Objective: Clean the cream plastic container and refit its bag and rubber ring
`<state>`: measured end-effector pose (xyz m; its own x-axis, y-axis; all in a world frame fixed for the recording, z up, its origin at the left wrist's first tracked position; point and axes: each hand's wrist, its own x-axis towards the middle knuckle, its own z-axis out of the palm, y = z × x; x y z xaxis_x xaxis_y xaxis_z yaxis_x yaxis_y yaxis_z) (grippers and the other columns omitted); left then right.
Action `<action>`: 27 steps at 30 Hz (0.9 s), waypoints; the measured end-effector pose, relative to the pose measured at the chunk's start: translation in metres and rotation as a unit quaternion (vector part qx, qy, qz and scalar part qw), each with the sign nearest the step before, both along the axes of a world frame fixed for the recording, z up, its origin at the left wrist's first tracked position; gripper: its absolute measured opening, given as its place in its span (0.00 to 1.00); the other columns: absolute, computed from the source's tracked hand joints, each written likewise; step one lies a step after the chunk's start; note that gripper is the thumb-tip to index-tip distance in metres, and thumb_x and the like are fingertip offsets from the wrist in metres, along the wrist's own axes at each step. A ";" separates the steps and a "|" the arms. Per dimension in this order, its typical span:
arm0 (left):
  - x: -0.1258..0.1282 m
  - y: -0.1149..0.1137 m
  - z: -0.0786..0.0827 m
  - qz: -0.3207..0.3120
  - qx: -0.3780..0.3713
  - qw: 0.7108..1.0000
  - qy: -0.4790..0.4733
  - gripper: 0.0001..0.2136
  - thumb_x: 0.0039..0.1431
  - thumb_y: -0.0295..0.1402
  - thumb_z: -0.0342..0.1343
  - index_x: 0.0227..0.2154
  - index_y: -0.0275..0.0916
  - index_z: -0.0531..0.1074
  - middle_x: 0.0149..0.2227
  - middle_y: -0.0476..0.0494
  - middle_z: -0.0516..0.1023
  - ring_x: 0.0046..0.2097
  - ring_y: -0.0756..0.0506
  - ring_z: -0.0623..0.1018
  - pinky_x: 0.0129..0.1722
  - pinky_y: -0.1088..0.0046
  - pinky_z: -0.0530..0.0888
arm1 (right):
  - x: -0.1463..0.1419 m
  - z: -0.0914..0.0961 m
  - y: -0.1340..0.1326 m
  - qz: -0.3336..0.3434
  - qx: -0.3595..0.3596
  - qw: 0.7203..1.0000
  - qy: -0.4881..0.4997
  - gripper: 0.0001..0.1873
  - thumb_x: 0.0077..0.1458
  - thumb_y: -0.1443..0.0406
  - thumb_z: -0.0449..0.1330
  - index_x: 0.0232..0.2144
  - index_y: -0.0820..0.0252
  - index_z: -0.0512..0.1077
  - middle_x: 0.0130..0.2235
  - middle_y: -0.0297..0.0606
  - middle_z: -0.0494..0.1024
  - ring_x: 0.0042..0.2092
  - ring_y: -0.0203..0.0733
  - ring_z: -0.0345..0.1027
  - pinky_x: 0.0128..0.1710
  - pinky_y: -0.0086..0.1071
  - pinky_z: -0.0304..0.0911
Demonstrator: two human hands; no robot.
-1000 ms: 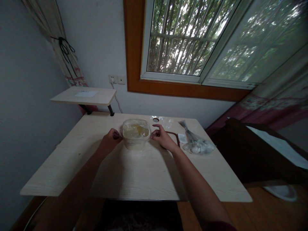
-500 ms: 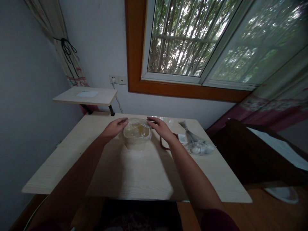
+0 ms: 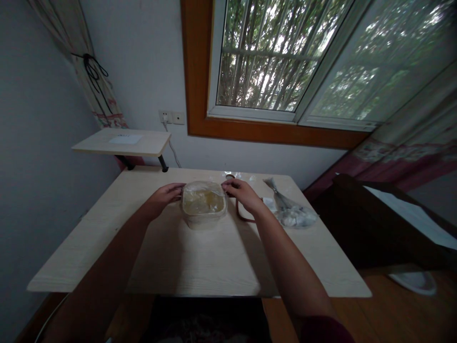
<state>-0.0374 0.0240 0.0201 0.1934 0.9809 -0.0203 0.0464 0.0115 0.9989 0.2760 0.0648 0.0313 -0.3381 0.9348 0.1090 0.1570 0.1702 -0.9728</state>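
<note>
A clear plastic container (image 3: 203,221) with yellowish contents stands on the table. A thin, wrinkled plastic film (image 3: 205,190) lies over its top. At the container's left rim, my left hand (image 3: 164,196) has its fingers pressed together on the film's edge. My right hand (image 3: 243,193) pinches the film at the upper right corner, thumb and fingers closed. The exact grip of the fingertips is small and partly hidden.
Right of my forearm lie a knotted clear bag (image 3: 296,215) with whitish contents, a white label (image 3: 269,205) and a reddish-brown loop (image 3: 243,216). A small round object (image 3: 229,176) sits behind my right hand. A raised shelf (image 3: 123,143) stands at the back left.
Both hands have come slightly lower and nearer, down along the container's sides. The film lies flatter over the top, and the small round object behind my right hand now shows.
</note>
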 end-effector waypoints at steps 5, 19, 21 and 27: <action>-0.006 -0.002 0.000 -0.023 0.001 0.999 0.032 0.28 0.50 0.42 0.65 0.54 0.36 0.72 0.47 0.36 0.79 0.48 0.40 0.78 0.50 0.62 0.73 | 0.003 0.001 0.001 0.022 0.003 1.000 0.014 0.13 0.49 0.59 0.66 0.37 0.58 0.76 0.36 0.36 0.76 0.39 0.39 0.69 0.43 0.35 0.65; 0.020 0.014 -0.007 0.058 0.026 0.997 0.037 0.23 0.46 0.42 0.63 0.44 0.33 0.73 0.37 0.40 0.79 0.41 0.43 0.77 0.41 0.67 0.72 | -0.017 -0.026 0.017 -0.070 -0.028 0.993 0.086 0.16 0.44 0.62 0.61 0.39 0.55 0.69 0.32 0.30 0.69 0.34 0.37 0.64 0.35 0.31 0.63; 0.021 0.014 -0.012 0.061 0.022 0.997 0.041 0.23 0.45 0.41 0.63 0.42 0.33 0.74 0.36 0.40 0.79 0.40 0.43 0.77 0.40 0.67 0.72 | -0.013 -0.035 0.017 -0.069 -0.023 0.996 0.061 0.16 0.43 0.63 0.59 0.38 0.55 0.68 0.32 0.30 0.69 0.33 0.38 0.64 0.36 0.32 0.63; 0.018 0.017 -0.032 0.073 0.022 0.995 0.069 0.19 0.44 0.39 0.60 0.39 0.35 0.74 0.36 0.41 0.80 0.40 0.42 0.78 0.41 0.66 0.73 | 0.005 -0.057 0.009 -0.061 0.031 0.996 -0.057 0.15 0.45 0.67 0.58 0.39 0.56 0.67 0.32 0.29 0.71 0.35 0.39 0.65 0.40 0.33 0.61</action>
